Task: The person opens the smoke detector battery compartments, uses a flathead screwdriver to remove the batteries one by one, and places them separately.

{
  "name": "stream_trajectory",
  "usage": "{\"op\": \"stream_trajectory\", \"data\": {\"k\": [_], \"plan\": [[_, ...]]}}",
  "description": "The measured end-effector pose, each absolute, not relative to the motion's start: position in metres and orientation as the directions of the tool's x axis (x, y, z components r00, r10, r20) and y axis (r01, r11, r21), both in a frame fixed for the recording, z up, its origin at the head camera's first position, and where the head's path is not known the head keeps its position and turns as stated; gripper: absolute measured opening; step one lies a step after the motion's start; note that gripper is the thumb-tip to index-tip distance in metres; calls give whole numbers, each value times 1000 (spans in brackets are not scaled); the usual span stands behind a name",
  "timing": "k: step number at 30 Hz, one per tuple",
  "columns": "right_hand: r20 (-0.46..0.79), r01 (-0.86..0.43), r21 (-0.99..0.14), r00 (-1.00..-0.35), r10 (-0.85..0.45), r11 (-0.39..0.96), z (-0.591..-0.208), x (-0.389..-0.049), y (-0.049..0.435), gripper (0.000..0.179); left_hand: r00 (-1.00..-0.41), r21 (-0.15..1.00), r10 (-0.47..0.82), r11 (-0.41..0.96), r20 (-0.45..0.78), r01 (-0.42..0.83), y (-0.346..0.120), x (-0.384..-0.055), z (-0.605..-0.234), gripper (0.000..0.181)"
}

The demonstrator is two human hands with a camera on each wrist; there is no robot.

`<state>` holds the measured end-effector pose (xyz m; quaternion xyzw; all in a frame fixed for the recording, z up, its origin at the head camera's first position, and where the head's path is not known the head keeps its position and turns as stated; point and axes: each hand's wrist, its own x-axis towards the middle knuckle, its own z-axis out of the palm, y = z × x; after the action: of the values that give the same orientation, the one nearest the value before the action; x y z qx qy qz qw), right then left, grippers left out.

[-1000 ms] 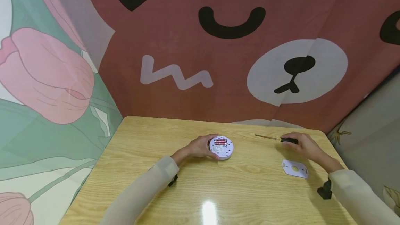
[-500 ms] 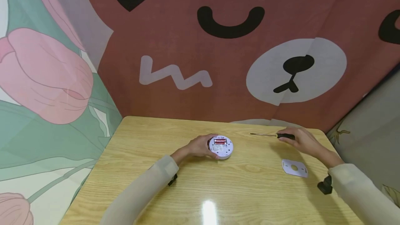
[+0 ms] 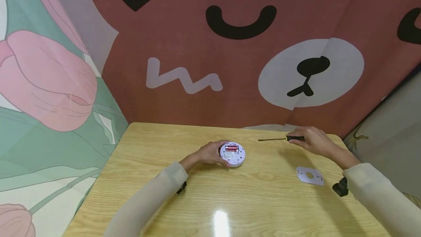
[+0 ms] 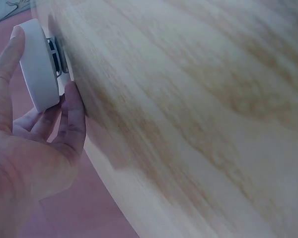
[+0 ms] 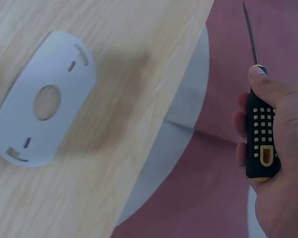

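Note:
My left hand (image 3: 209, 153) grips a round white smoke detector (image 3: 234, 156) by its left edge, close over the table. Its back faces up and shows red batteries (image 3: 231, 148) in their compartment. In the left wrist view the thumb lies on the white back of the detector (image 4: 38, 74), with the other fingers round the underside and a dark vented part facing the wood. At the right, my right hand (image 3: 314, 142) holds a screwdriver (image 3: 295, 138) by its black and yellow handle, above the table. The thin shaft points left toward the detector; the right wrist view shows the thumb along the handle (image 5: 262, 131).
A white mounting plate (image 3: 304, 178) with a round centre hole and slots lies on the wooden table (image 3: 256, 200), below the right hand. Behind the table's far edge hangs a reddish-brown cloth (image 3: 184, 109) with a bear face. Patterned cloths hang at both sides.
My right hand has moved left and up, carrying the screwdriver toward the detector and away from the mounting plate. My left hand and the detector have stayed nearly still.

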<state>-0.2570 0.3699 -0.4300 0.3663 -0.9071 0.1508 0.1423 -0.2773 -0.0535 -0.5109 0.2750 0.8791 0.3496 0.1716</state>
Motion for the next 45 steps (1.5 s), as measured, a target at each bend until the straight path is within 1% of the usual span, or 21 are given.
{"op": "stream_trajectory", "data": {"k": [9, 17, 23, 26, 31, 37, 41, 45], "plan": [[287, -687, -86, -711, -642, 722, -411, -255, 348, 25, -779, 725, 621, 577, -91, 375, -53, -278, -509, 106], [233, -693, -54, -709, -666, 719, -404, -259, 329, 21, -787, 737, 608, 577, -99, 353, -53, -279, -512, 100], [198, -684, -28, -718, -667, 729, -400, -262, 317, 19, -773, 775, 627, 535, -97, 337, -53, -279, -511, 97], [177, -681, -29, -724, -667, 732, -397, -263, 311, 19, -770, 776, 631, 532, -96, 339, -52, -279, -509, 96], [163, -690, -12, -715, -680, 723, -394, -264, 299, 18, -767, 764, 636, 534, -81, 362, -53, -279, -507, 95], [118, -721, 3, -687, -717, 693, -390, -266, 286, 4, -771, 758, 633, 539, -76, 368, -52, -279, -506, 97], [75, -730, 9, -681, -729, 683, -389, -267, 279, 7, -771, 742, 632, 551, -74, 381, -51, -280, -508, 97], [51, -724, 7, -689, -723, 690, -388, -268, 274, 3, -770, 734, 634, 554, -66, 393, -50, -280, -509, 98]]}}
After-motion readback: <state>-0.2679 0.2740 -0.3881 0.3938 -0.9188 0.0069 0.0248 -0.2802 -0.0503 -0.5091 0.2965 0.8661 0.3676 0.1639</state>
